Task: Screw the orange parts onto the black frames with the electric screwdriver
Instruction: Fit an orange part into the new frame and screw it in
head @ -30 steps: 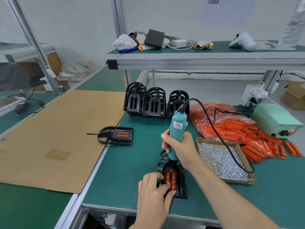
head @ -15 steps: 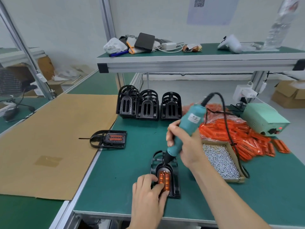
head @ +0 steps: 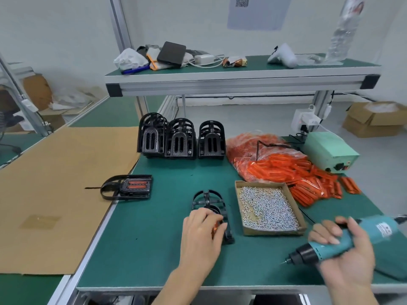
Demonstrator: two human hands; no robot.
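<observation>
**Screwdriver swings away from the frame**

On the green mat, the right hand [head: 343, 249] has pulled the electric screwdriver [head: 343, 241] off to the right, fingers wrapped round its teal body, bit pointing left and clear of the work. Left hand [head: 201, 234] stays put, fingers curled over the black frame [head: 207, 200] and its orange part [head: 214, 227], beside the screw tray [head: 269, 209].
</observation>
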